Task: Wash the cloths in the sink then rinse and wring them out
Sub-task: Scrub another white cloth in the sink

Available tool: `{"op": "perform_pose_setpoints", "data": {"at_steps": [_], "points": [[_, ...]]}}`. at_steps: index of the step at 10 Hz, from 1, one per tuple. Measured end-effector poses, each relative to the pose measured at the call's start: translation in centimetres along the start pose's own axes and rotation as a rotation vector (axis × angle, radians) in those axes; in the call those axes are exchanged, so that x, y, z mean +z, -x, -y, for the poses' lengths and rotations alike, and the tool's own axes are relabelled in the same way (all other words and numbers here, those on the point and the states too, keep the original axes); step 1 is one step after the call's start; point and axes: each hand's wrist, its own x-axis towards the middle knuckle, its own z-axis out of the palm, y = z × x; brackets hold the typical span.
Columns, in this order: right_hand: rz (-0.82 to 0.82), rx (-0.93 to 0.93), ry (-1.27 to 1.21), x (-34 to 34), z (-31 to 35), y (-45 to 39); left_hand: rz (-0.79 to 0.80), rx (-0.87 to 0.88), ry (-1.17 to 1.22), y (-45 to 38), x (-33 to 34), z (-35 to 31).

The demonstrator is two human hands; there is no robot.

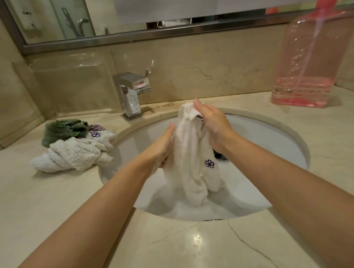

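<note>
You have one white cloth (pixel 193 156) with a purple flower mark lifted over the sink (pixel 276 145), its lower end in the suds. Your left hand (pixel 161 148) curls round its left side; your right hand (pixel 212 123) grips its top end, fingers folded over it. On the marble counter (pixel 205 251), left of the basin, lies a heap: two white cloths (pixel 74 154) and one green cloth (pixel 64 129). Farther back stand one chrome tap (pixel 131 95), one pink soap bottle (pixel 308 63) and the mirror (pixel 138 9).
</note>
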Motion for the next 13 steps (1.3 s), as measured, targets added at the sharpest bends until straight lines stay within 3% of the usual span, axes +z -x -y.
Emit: {"op": "perform_pose_setpoints", "data": {"at_steps": [1,2,3,4,5,6,7,8,9,10,11,12,13], "points": [[-0.242,-0.001,0.150,-1.1,-0.5,-0.4,-0.082,-0.004,0.115,0.1,0.4,-0.4],[-0.336,-0.103,0.195,-0.9,-0.1,-0.1,-0.216,0.029,0.271,0.1,0.3,-0.9],[-0.229,-0.243,0.246,2.2,0.0,1.6,-0.237,0.036,0.467,-0.1,0.1,-0.7],[-0.207,-0.251,0.493,4.8,-1.2,2.5,-0.155,0.034,0.584,0.8,1.2,-0.8],[-0.353,-0.095,0.539,3.5,-1.3,1.7,-0.087,-0.015,0.636,1.5,2.5,-0.8],[-0.242,-0.271,0.574,4.5,-1.0,3.6,-0.155,0.014,0.618,1.3,2.7,-0.8],[-0.168,-0.338,0.651,5.8,-0.8,4.1,-0.236,0.030,0.627,1.7,2.0,-1.0],[-0.234,-0.227,0.705,4.8,-0.8,2.5,-0.230,-0.017,0.586,1.8,1.7,-1.0],[-0.094,-0.378,0.709,5.6,-0.9,4.9,-0.213,0.010,0.590,1.4,1.7,-0.9],[-0.125,-0.324,0.692,5.1,-0.8,4.2,-0.187,0.007,0.592,1.7,1.5,-0.8],[-0.302,-0.163,0.733,2.7,-0.8,1.2,0.008,-0.119,0.706,2.1,1.4,-1.6],[-0.370,-0.142,0.692,1.0,-1.1,0.3,0.048,-0.086,0.563,1.3,1.4,-1.6],[-0.440,-0.019,0.336,-0.3,-1.2,-0.5,0.001,0.084,0.106,0.7,0.6,-0.9]]}}
